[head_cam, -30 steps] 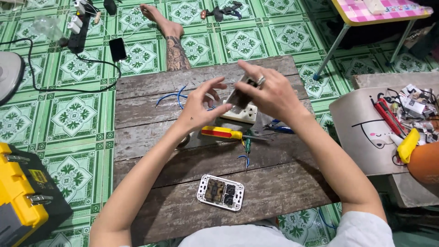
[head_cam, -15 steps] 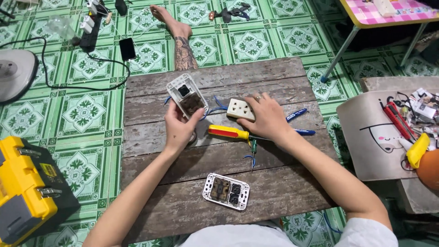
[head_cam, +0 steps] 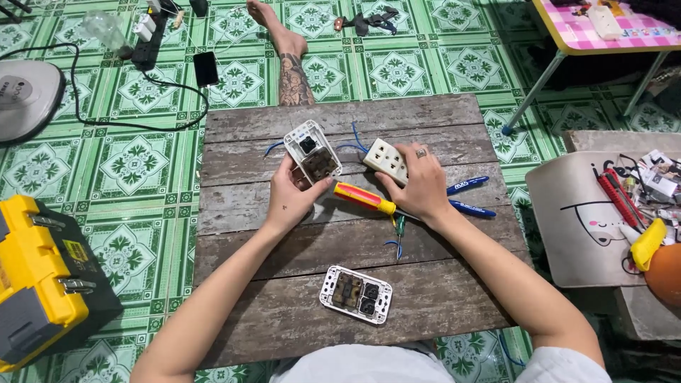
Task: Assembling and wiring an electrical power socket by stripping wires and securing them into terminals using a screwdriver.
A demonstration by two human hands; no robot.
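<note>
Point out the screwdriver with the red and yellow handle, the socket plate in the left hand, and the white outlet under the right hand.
screwdriver (head_cam: 363,198): head view, on its handle.
socket plate (head_cam: 313,150): head view, on its open back.
white outlet (head_cam: 384,160): head view, on its face.
</note>
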